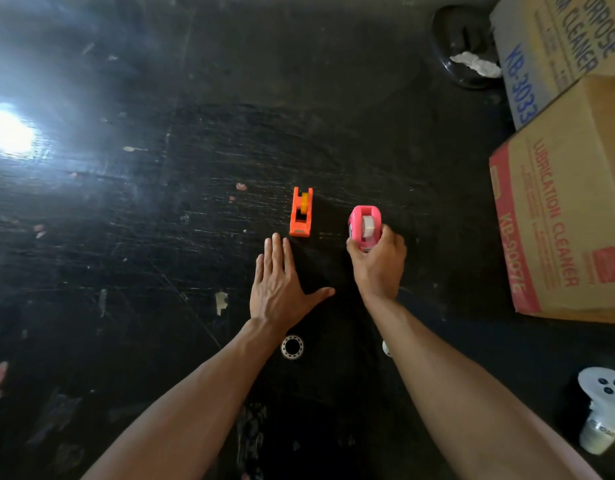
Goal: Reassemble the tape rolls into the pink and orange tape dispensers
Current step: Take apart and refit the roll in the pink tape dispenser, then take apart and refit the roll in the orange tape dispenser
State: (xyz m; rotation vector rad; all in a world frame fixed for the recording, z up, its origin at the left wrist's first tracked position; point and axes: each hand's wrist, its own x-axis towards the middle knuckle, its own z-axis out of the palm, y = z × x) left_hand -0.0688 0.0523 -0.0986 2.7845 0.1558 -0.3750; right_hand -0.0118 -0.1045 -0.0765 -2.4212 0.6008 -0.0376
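Note:
An orange tape dispenser point(301, 212) stands on the dark scratched table point(160, 237) with a yellow-orange tape roll point(303, 201) seated in it. To its right is a pink tape dispenser point(364, 221) holding a white tape roll point(369, 226). My right hand point(378, 263) grips the near end of the pink dispenser. My left hand point(281, 289) lies flat on the table, fingers spread, just below the orange dispenser and not touching it.
A clear round ring point(292, 347) lies under my left wrist. Cardboard boxes point(569, 220) stand along the right edge. A black bowl point(465, 46) with white paper sits at the back right. A white-lidded bottle point(602, 410) lies at the near right.

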